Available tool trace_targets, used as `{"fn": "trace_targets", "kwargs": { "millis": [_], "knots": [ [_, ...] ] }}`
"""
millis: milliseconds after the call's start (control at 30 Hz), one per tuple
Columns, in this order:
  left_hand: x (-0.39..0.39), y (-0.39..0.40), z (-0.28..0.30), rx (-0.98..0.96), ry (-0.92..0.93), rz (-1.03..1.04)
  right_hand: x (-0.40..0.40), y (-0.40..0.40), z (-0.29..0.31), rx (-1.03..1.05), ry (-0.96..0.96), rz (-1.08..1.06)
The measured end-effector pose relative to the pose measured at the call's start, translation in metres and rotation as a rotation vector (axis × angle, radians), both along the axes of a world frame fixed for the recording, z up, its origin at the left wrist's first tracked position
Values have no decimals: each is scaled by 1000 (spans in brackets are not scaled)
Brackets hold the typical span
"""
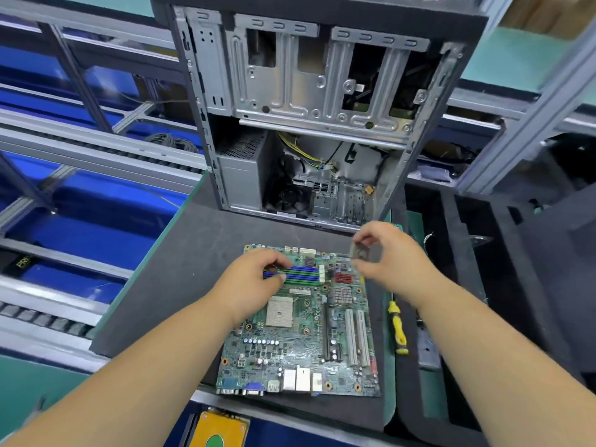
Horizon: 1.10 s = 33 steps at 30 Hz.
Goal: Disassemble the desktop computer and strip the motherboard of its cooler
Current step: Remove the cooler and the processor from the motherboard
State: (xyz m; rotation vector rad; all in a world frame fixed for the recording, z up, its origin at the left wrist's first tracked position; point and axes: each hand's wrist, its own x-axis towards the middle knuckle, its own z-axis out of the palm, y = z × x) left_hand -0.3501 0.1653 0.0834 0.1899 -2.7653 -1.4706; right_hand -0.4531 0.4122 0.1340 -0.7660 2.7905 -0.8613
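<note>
A green motherboard [300,343] lies flat on the dark foam mat [167,285], its bare square processor socket [279,312] showing and no cooler on it. My left hand [251,285] rests on the board over the blue and green memory slots [306,275], fingers curled at their left end. My right hand [387,256] hovers above the board's far right corner and pinches a small square processor chip [362,252] between thumb and fingers. The open grey computer case [309,124] stands upright behind the board, with a power supply, cables and a fan inside.
A yellow-handled screwdriver [398,329] lies right of the board beside a grey metal part [427,350]. Black foam trays [516,253] fill the right side. A roller conveyor with blue bins [80,204] runs along the left. A yellow drive [219,430] sits at the near edge.
</note>
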Motion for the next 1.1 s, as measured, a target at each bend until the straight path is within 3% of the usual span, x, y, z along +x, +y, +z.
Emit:
{"fn": "trace_targets", "kwargs": {
  "millis": [133, 300, 500, 1100],
  "knots": [
    [-11, 23, 4, 12, -6, -48, -18, 58, -17, 92, -39, -130],
    [-20, 45, 3, 9, -31, -70, -30, 89, -51, 298, -139, -69],
    [-25, 57, 3, -10, -39, -60, -37, 97, -65, 232, -108, -3],
    [-25, 51, 5, -26, -14, 84, -70, 96, -72, 299, -15, 98]
  ]
}}
